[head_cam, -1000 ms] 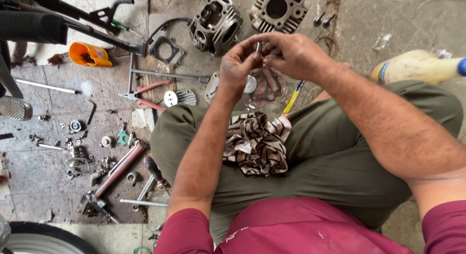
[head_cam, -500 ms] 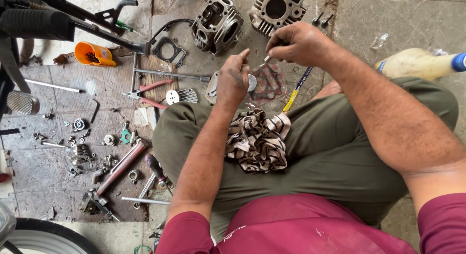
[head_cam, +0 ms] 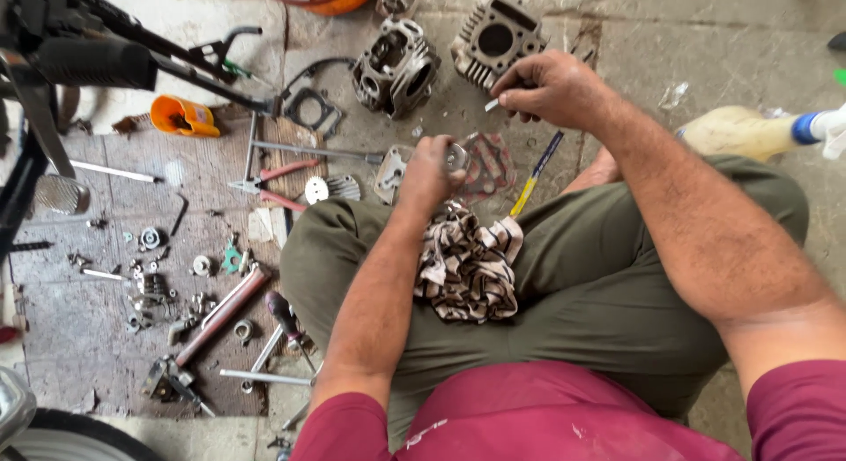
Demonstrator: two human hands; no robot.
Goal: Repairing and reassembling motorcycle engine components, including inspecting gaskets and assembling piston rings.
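Mid-cleaning, it seems: left hand (head_cam: 429, 172) grips a round silver metal part (head_cam: 456, 155), right hand (head_cam: 548, 89) pinches a small white strip (head_cam: 492, 105); next calls for bringing them together.

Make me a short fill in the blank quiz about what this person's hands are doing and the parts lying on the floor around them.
1. The left hand grips a small round ____ part.
2. The striped rag lies on the person's ____.
3. The right hand is raised in front of the finned ____ cylinder.
4. The pliers on the floor have ____ handles.

Missing words: metal; lap; engine; red
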